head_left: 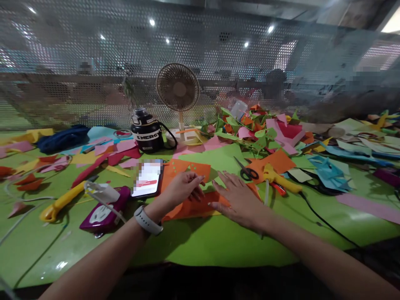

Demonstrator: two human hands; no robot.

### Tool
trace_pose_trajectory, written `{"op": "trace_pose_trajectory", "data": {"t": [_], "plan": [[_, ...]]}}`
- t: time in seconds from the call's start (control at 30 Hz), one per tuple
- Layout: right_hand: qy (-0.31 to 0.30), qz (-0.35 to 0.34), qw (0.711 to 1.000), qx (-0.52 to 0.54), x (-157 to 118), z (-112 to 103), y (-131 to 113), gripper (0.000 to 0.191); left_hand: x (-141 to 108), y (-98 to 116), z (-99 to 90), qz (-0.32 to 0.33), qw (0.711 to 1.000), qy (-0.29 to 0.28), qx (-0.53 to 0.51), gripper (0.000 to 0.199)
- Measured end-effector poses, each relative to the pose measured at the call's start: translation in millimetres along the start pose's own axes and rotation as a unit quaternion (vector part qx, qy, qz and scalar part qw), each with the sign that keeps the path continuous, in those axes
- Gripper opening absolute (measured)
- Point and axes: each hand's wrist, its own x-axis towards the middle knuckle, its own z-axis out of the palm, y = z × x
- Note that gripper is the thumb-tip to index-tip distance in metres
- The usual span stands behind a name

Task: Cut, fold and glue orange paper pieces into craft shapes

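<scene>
My left hand (183,189), with a pale watch (147,221) on its wrist, hovers over a sheet of orange paper (175,212). Its fingers are loosely bent and apart, and nothing shows between them. Flat on the paper, fingers spread, lies my right hand (239,200), covering part of the orange sheet. Just beyond it are black-handled scissors (249,173), blades pointing away. To its right rests a yellow glue gun (283,180) with a black cord. Green paper (215,160) lies behind both hands.
Left of my hands are a phone (146,179), a purple power socket (108,211) and another yellow glue gun (62,202). Behind stand a black bottle (146,133) and a small fan (178,87). Paper scraps (256,129) pile up at the back right, before a perforated screen (218,54).
</scene>
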Motion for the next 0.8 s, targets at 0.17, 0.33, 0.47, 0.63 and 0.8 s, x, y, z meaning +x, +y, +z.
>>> {"op": "trace_pose_trajectory", "data": {"t": [0.17, 0.33, 0.47, 0.63, 0.8], "plan": [[-0.02, 0.008, 1.0, -0.006, 5, 5, -2, 0.09, 1, -2, 0.0, -0.006, 1.0, 0.015, -0.001, 0.021], [-0.008, 0.037, 0.989, 0.142, 7, -9, 3, 0.083, 3, -4, 0.5, -0.027, 0.999, 0.012, -0.018, 0.028], [0.0, 0.104, 0.886, 0.452, 12, -23, 13, 0.075, 3, -4, 1.6, -0.038, 0.996, -0.014, -0.077, 0.037], [-0.013, 0.095, 0.76, 0.643, 15, -14, 21, 0.063, -1, -3, 1.7, -0.04, 0.979, -0.086, -0.179, 0.024], [-0.007, 0.072, 0.834, 0.546, 12, -14, 16, 0.062, -3, -3, -0.1, -0.047, 0.963, -0.116, -0.237, 0.021]]}}
